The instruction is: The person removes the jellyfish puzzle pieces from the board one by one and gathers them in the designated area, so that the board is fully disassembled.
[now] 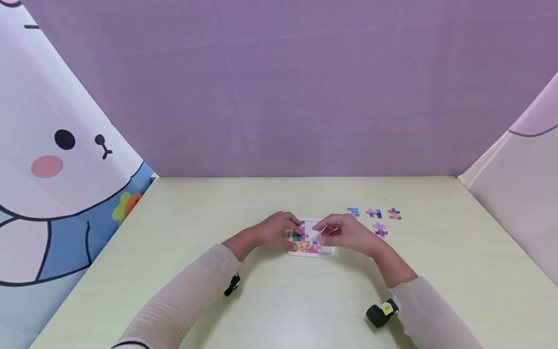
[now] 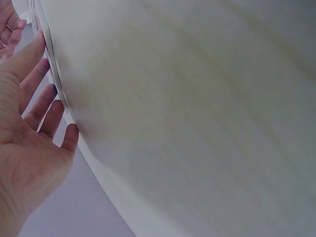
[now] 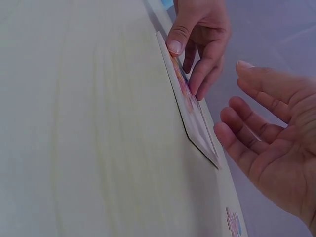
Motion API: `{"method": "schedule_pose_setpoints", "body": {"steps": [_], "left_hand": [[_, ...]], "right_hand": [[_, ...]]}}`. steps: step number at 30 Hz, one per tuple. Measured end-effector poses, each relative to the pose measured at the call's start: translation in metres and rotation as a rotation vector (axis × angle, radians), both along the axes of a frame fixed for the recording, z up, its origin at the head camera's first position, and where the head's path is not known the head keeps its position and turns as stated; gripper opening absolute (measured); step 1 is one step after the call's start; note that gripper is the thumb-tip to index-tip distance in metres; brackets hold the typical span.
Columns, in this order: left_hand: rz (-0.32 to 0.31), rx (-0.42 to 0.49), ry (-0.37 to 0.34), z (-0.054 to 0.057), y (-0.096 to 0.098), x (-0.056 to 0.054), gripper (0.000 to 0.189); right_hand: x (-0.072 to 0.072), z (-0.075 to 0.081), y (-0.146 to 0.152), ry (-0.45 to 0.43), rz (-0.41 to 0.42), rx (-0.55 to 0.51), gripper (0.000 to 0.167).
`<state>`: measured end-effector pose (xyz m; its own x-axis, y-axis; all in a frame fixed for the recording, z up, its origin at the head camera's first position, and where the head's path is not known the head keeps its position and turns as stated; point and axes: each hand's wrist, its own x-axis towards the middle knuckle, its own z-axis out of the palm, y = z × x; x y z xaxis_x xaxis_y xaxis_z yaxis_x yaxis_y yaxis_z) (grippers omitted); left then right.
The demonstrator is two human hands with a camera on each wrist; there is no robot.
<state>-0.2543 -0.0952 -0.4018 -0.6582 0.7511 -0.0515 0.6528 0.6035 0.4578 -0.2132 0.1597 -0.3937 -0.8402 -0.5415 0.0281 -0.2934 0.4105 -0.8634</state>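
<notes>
A white puzzle board point(image 1: 311, 226) lies on the table, in the head view between the two hands. Joined colourful jigsaw pieces point(image 1: 306, 247) cover its left side and near edge; bare white shows at the upper right. My left hand point(image 1: 276, 230) rests on the board's left side, thumb near the close corner and fingertips on the pieces. In the right wrist view, that hand's thumb presses the board point(image 3: 190, 116). My right hand point(image 1: 346, 233) hovers over the board's right side, fingers loosely bent, with no piece visible in it; the right wrist view shows these fingers point(image 3: 242, 131) apart from the board.
Several loose jigsaw pieces point(image 1: 373, 213) lie on the table to the right of the board, one piece point(image 1: 380, 229) closer than the others. A purple wall point(image 1: 305, 97) rises behind the pale table point(image 1: 196, 203). A cartoon-printed cloth point(image 1: 65, 194) hangs at the left.
</notes>
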Motion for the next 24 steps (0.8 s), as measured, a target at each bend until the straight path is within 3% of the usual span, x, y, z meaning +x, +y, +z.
{"method": "schedule_pose_setpoints", "body": {"steps": [10,24], "left_hand": [[-0.016,0.025,0.009,0.000,-0.001,0.000,0.039],[-0.039,0.050,0.018,-0.002,-0.001,-0.002,0.038]], "right_hand": [[-0.004,-0.004,-0.008,-0.059,0.070,0.029,0.033],[-0.009,-0.007,-0.024,-0.010,0.081,0.200,0.023]]}}
